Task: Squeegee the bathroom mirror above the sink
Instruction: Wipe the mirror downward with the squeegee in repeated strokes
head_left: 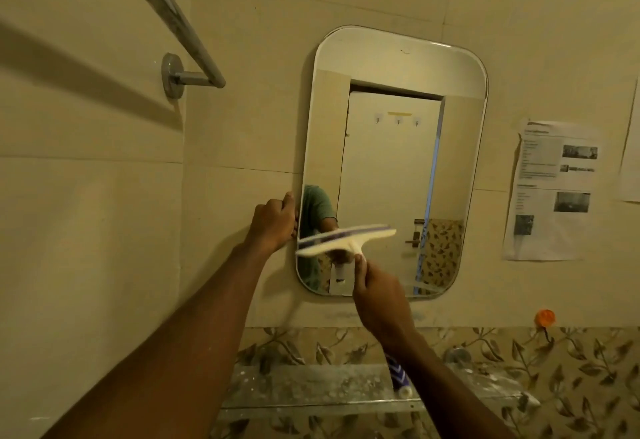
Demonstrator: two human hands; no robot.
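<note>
A tall mirror point(391, 147) with rounded corners hangs on the beige tiled wall. My left hand point(273, 222) grips the mirror's lower left edge, fingers curled round the rim. My right hand point(379, 300) holds the handle of a white squeegee point(346, 239) with a dark blade strip. The squeegee head lies almost level across the mirror's lower left part, blurred by motion. The mirror reflects a door, a green sleeve and part of an arm.
A chrome towel rail point(180, 23) juts from the wall at the upper left. Printed papers point(550, 189) are stuck to the wall right of the mirror. A glass shelf point(311, 386) below holds a blue-and-white tube point(398, 376). An orange hook point(544, 317) sits low right.
</note>
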